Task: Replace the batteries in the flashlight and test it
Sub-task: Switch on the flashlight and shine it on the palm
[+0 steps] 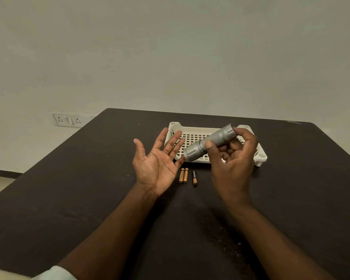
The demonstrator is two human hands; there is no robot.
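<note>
- Far left, on the wall beyond the table's edge, a white socket plate [69, 119] with a switch in the middle.
- The dark table [69, 199] fills the lower scene, its top scuffed with pale specks near the front.
- Bottom left corner, a pale sleeve [55, 273] just peeks into view.
- Now the left hand [158, 162]: palm turned up, fingers spread wide and straight, holding nothing. It hovers above the table, its fingertips [181, 140] lying in front of the left end of the basket.
- Just right of that palm, three small batteries lie on the table, all lengthwise away from the person: two copper-coloured batteries [183, 175] touching side by side, and a black and copper battery [194, 177] a little apart to their right.
- Behind them, a white perforated basket [190, 138] sits on the table, its grid floor showing.
- Above the basket, the silver flashlight [209, 142] is held up off the table, tilted, wider head end down towards the open left palm, tail end up to the right.
- The right hand [232, 158] grips the flashlight's barrel, thumb across the front, fingers curled round behind and at the tail end.
</note>
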